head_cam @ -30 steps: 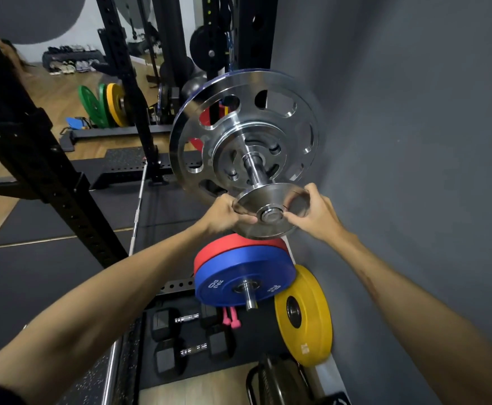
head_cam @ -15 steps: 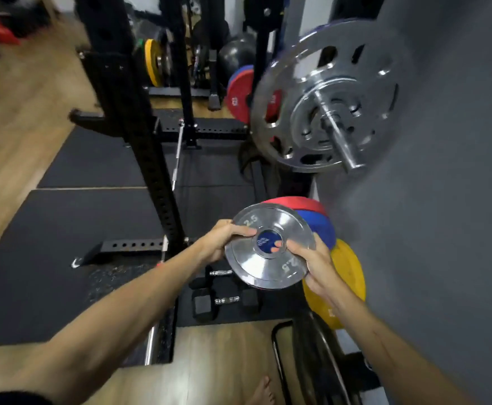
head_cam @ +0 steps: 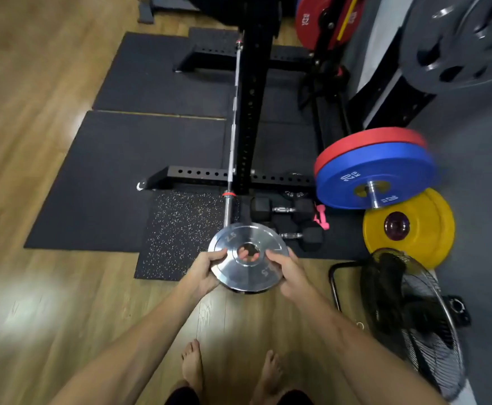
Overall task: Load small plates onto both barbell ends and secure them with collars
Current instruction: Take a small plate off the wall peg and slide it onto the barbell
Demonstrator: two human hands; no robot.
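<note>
Here, head view only. The person holds a small chrome plate (head_cam: 248,257), marked 2.5, face up and slightly tilted, in front of the body above the wooden floor (head_cam: 34,200). The left hand (head_cam: 206,271) grips the plate's left rim, thumb on top, fingers wrapped under; fingertips show through the centre hole. The right hand (head_cam: 287,273) grips the right rim, thumb lying across the top face near the hole, fingers curled beneath. A barbell (head_cam: 231,147) lies on the black mats (head_cam: 139,159) beside the rack upright (head_cam: 252,106), its near sleeve end just beyond the plate. A blue plate (head_cam: 376,176), a red plate (head_cam: 370,138) behind it and a yellow plate (head_cam: 414,226) stand to the right. Dumbbells (head_cam: 285,210) lie near the rack's foot. Bare feet (head_cam: 193,366) show below.
</note>
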